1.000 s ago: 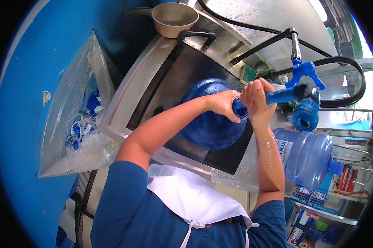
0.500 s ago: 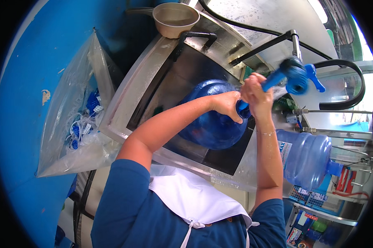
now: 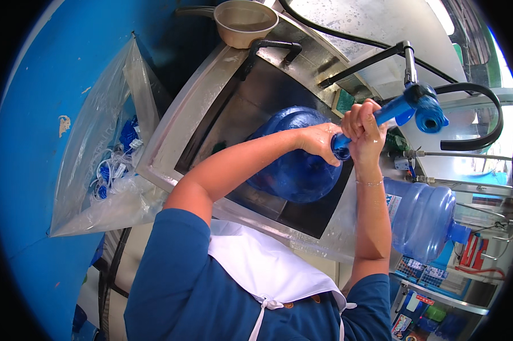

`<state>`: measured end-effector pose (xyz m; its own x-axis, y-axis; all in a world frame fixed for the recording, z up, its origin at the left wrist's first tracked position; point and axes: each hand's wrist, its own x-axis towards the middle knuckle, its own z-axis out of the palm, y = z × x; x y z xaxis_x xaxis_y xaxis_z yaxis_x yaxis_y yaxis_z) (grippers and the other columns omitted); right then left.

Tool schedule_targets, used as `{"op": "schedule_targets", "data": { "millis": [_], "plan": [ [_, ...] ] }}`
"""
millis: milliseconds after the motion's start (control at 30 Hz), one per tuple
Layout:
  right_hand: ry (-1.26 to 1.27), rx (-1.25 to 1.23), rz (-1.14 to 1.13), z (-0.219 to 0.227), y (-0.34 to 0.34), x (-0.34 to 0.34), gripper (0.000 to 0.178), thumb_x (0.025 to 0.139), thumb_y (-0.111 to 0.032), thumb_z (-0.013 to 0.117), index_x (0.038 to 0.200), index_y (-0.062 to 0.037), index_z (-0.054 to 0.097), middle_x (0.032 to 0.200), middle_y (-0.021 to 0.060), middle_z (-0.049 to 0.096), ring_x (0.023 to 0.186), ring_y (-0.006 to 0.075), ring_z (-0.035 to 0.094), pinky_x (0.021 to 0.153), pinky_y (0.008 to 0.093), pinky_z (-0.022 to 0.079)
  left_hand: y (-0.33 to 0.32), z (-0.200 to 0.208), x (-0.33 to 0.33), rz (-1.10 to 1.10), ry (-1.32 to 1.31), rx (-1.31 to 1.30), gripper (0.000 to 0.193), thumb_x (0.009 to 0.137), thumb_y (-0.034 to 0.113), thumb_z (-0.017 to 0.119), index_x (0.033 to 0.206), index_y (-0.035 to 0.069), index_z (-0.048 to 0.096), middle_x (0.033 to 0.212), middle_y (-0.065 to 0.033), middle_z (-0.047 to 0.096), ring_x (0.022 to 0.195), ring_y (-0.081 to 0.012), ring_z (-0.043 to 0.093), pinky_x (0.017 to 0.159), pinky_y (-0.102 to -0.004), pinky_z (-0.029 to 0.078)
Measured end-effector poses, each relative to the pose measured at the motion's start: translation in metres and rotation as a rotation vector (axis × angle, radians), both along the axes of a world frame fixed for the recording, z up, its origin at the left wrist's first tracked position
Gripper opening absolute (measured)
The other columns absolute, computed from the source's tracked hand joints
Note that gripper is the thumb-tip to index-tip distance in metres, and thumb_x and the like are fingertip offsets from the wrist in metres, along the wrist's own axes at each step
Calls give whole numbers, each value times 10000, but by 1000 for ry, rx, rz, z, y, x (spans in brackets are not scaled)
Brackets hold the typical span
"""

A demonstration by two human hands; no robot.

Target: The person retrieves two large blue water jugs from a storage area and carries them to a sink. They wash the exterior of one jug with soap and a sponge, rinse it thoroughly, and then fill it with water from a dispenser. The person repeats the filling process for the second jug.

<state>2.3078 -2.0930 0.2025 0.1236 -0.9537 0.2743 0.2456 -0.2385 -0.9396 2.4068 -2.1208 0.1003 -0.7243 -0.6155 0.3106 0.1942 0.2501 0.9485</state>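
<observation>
A large translucent blue water jug (image 3: 302, 176) lies tilted over the dark sink basin, its neck toward the right. Around that neck my left hand (image 3: 320, 142) is closed. My right hand (image 3: 365, 126) is wrapped round a blue pipe (image 3: 394, 109) with a T-shaped end that has a round opening. The pipe's lower end meets the jug's mouth; whether anything on it reaches inside is hidden. Just behind the pipe's T end hangs a tap (image 3: 410, 74) on a metal and black arm.
A beige dipper (image 3: 245, 35) stands at the sink's back left corner. The metal sink rim (image 3: 160, 153) borders the basin. At left hangs a clear plastic bag (image 3: 92, 170) holding blue caps. Another blue jug (image 3: 421, 219) lies at right, below a curved black hose (image 3: 495, 113).
The pipe in my right hand has shifted right and slightly down, its T end now overlapping the tap's blue lever. My left hand stays on the jug's neck.
</observation>
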Motion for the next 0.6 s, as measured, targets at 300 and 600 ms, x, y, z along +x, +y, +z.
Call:
{"op": "schedule_targets", "data": {
  "millis": [300, 600],
  "plan": [
    [-1, 129, 223, 8, 8, -2, 358, 958, -184, 611, 688, -107, 388, 536, -16, 320, 449, 90, 311, 442, 267, 245, -19, -13, -6, -424, -13, 5, 547, 588, 260, 862, 1021, 5, 647, 940, -125, 688, 891, -249, 653, 846, -338, 503],
    [29, -17, -80, 5, 22, -12, 374, 989, -332, 565, 728, -121, 399, 556, -34, 308, 506, 86, 291, 520, 267, 279, 76, 20, -21, 803, 8, -186, 693, 581, 256, 821, 1174, 60, 522, 1132, -169, 522, 1118, -355, 486, 948, -428, 387]
  ]
}}
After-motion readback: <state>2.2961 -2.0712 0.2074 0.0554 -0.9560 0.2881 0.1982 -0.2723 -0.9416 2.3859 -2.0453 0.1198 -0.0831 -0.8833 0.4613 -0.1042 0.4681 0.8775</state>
